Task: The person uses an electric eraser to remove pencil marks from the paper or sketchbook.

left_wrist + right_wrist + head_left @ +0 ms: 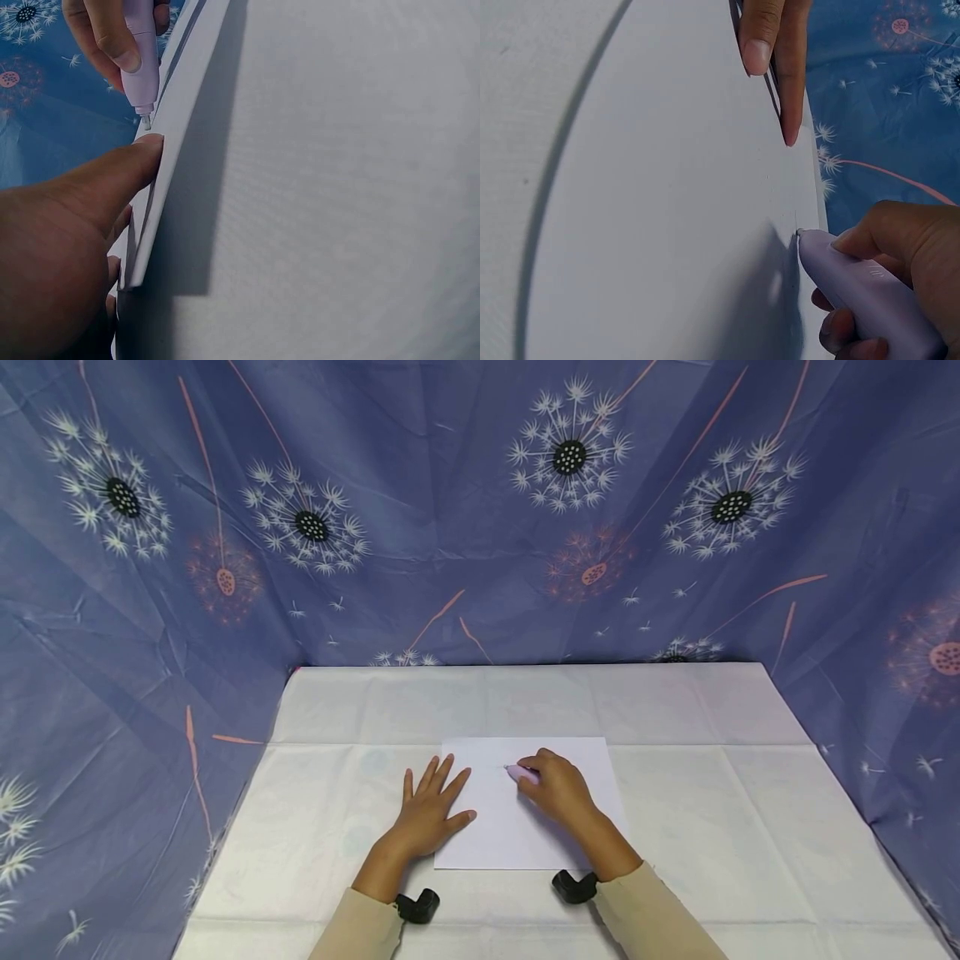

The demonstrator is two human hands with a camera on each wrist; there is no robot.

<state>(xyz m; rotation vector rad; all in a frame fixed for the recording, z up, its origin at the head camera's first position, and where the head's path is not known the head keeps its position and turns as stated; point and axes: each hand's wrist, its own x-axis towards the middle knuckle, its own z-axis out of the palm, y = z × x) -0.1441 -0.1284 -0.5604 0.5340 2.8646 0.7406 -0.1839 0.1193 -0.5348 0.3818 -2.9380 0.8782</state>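
A white sheet of paper [480,839] lies on the table. My left hand [426,818] rests on its left side with fingers spread; its thumb [142,157] presses near the edge in the left wrist view. My right hand [558,785] grips a thick lilac pen-shaped tool [862,292] between thumb and fingers. The tool's narrow metal tip [800,232] points left and meets the paper in its upper part. Faint small dots and a thin line show near the tip in the right wrist view. The tool's exact kind cannot be told.
A white cloth [712,827] with fold creases covers the table. Blue fabric with dandelion prints [442,510] hangs behind and at both sides. Black wrist mounts [573,887] sit at both of my wrists, below beige sleeves [652,914].
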